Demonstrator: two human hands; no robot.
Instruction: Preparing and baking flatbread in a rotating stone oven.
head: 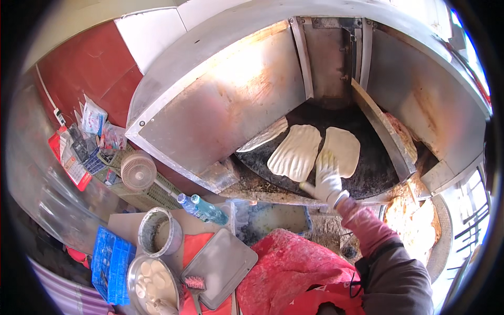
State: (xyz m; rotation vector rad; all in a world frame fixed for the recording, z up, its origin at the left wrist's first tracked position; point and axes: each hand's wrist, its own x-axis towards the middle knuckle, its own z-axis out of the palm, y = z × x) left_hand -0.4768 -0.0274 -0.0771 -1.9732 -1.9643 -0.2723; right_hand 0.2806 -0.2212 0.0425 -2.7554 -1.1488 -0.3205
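Observation:
My right hand (pixel 328 179), in a whitish work glove, reaches over a dark, curved griddle (pixel 378 177). Its fingers lie flat on the lower left of a smooth oblong sheet of dough (pixel 344 149), with the thumb spread to the left. Beside it lies a second dough sheet (pixel 297 151), marked with long finger grooves. A third grooved sheet (pixel 264 134) lies farther left by the metal wall. At the bottom left, a steel bowl (pixel 132 271) holds several pale round dough pieces (pixel 155 279). A pale shape at its lower edge may be my left hand (pixel 164 307), mostly cut off.
A metal divider (pixel 384 130) crosses the griddle's right side. Baked flatbread (pixel 411 220) lies lower right. A grey tray (pixel 220 267), a brush (pixel 195 285), a bucket (pixel 160 232), bottles (pixel 202 208), a blue crate (pixel 112 264) and a small fan (pixel 138 171) stand left.

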